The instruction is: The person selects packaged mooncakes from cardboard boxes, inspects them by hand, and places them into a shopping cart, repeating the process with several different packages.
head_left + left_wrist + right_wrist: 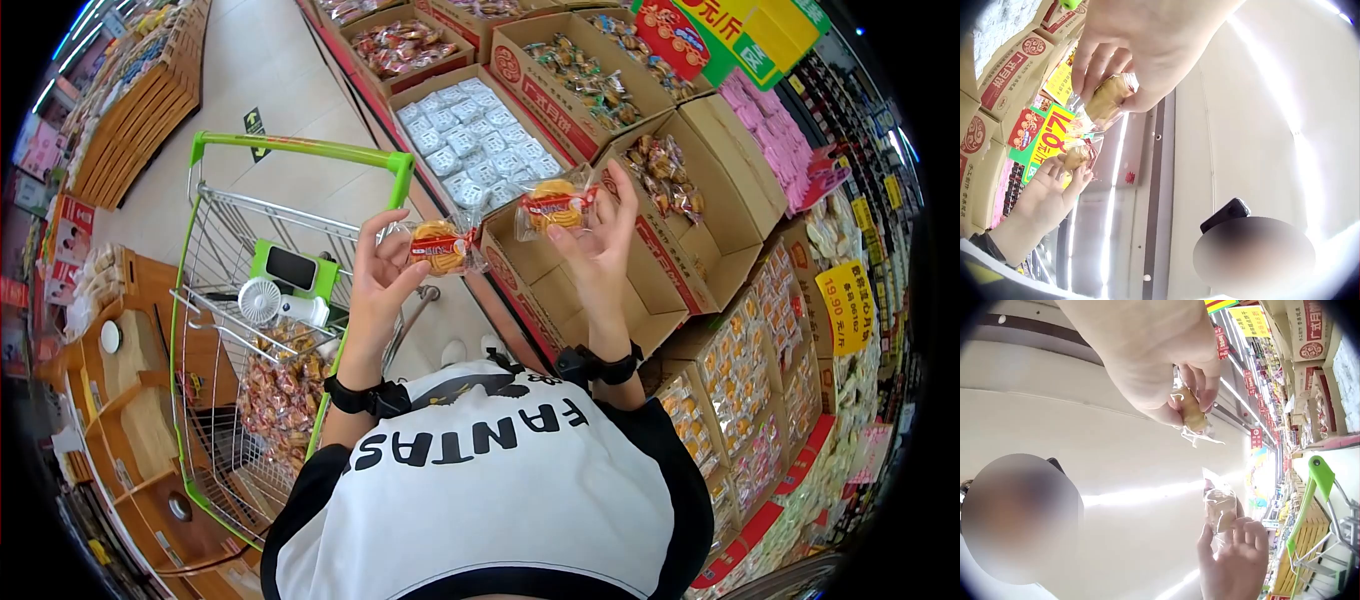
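Two clear-wrapped golden pastries with red labels are held up side by side in the head view. My left hand pinches one pastry between thumb and fingers; my right hand pinches the other pastry a little higher. A small space separates the two packets. In the left wrist view the near hand grips its pastry, the other pastry being beyond it. The right wrist view has the right hand holding a pastry above the left one's pastry.
A green-handled cart stands at left, carrying a phone, a small white fan and bagged red packets. Ahead are cartons, one with white packets, a mostly bare one, and another with brown packets. Wooden shelving lines the aisle.
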Action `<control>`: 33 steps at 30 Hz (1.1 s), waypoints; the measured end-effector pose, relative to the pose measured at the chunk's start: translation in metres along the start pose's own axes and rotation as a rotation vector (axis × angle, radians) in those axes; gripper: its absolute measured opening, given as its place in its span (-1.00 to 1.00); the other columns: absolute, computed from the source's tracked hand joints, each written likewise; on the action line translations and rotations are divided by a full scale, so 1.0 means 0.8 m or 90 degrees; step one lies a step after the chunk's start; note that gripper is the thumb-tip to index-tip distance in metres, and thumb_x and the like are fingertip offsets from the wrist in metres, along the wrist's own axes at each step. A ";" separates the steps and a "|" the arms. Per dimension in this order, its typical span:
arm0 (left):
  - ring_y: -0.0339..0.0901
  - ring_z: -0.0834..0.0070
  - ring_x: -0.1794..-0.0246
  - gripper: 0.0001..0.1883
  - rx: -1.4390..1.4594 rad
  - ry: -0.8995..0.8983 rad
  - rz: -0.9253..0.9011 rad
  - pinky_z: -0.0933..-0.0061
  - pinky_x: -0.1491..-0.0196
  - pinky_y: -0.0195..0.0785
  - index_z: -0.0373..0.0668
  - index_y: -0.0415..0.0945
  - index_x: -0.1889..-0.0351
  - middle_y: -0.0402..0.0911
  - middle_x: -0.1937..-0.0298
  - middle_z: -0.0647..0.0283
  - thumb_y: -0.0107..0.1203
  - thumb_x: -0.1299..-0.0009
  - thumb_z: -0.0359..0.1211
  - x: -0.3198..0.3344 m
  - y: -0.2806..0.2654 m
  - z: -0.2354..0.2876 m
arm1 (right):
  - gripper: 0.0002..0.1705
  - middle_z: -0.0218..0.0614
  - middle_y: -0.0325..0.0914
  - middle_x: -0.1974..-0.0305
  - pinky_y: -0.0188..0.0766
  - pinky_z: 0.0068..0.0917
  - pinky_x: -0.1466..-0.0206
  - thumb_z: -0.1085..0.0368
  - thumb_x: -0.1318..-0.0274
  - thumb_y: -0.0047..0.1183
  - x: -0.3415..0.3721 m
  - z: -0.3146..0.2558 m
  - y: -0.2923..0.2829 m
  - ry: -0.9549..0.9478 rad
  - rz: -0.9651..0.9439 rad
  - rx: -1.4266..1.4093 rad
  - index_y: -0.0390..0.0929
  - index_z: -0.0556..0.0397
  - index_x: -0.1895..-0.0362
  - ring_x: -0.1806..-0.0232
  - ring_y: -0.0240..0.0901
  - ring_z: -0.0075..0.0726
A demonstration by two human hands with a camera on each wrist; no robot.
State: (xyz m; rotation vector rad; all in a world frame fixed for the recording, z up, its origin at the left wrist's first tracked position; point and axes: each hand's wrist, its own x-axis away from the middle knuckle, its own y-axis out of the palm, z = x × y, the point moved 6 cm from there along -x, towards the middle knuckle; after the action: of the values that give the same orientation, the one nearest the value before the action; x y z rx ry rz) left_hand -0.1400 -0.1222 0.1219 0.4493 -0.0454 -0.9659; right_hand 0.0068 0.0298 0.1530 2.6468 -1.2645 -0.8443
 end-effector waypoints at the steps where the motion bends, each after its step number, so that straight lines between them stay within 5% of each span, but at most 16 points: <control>1: 0.39 0.44 0.07 -0.45 0.005 -0.001 0.003 0.48 0.03 0.28 -0.21 0.05 -0.10 0.41 0.14 0.13 -0.05 -0.14 -0.65 0.002 -0.002 0.001 | -0.18 -0.21 0.20 0.06 0.29 -0.45 -0.02 0.53 0.18 0.09 0.000 0.003 0.001 0.003 -0.007 -0.004 -0.07 0.11 -0.18 -0.01 0.24 -0.31; 3: 0.39 0.45 0.08 -0.45 0.008 0.001 0.013 0.49 0.04 0.27 -0.21 0.06 -0.10 0.41 0.14 0.14 -0.05 -0.13 -0.65 0.006 -0.007 0.004 | -0.11 -0.13 0.27 0.09 0.27 -0.41 -0.04 0.58 0.24 0.11 0.000 0.018 0.001 0.081 -0.017 -0.033 -0.14 0.08 -0.18 0.02 0.28 -0.29; 11: 0.42 0.52 0.18 -0.48 -0.031 -0.018 0.054 0.56 0.10 0.28 -0.23 0.12 -0.06 0.45 0.22 0.17 0.02 -0.12 -0.59 0.023 -0.021 0.017 | -0.44 -0.16 0.38 0.19 0.30 -0.44 0.01 0.65 0.31 0.10 0.001 0.030 0.020 0.114 -0.063 -0.100 0.17 0.16 0.13 0.11 0.35 -0.34; 17: 0.43 0.54 0.25 -0.52 -0.003 -0.009 0.017 0.57 0.24 0.34 -0.20 0.09 -0.08 0.44 0.24 0.17 -0.02 -0.20 -0.52 0.030 -0.026 0.012 | -0.65 -0.24 0.41 0.25 0.30 -0.47 0.05 0.55 0.18 0.06 0.004 0.048 0.018 0.153 -0.091 -0.119 0.25 0.18 0.24 0.14 0.35 -0.40; 22: 0.44 0.55 0.32 -0.49 0.110 -0.113 0.008 0.57 0.47 0.38 -0.13 -0.03 -0.14 0.42 0.22 0.14 -0.10 -0.26 -0.51 0.039 -0.012 0.009 | -0.84 -0.25 0.43 0.26 0.45 -0.52 0.31 0.39 -0.05 -0.11 0.008 0.056 0.035 0.324 -0.091 -0.156 0.29 0.16 0.26 0.29 0.44 -0.42; 33: 0.45 0.57 0.36 -0.57 -0.077 -0.080 0.030 0.66 0.43 0.34 -0.18 0.11 0.06 0.48 0.21 0.15 0.05 -0.16 -0.54 0.040 -0.029 0.010 | -0.72 -0.25 0.48 0.33 0.45 -0.58 0.39 0.29 -0.09 -0.11 0.024 0.090 0.046 0.450 -0.224 -0.080 0.33 0.19 0.14 0.40 0.48 -0.42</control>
State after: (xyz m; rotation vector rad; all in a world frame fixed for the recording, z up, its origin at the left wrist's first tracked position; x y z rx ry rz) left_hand -0.1417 -0.1621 0.1151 0.2752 -0.1095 -0.9444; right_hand -0.0464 0.0026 0.0952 2.7032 -0.5649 0.0294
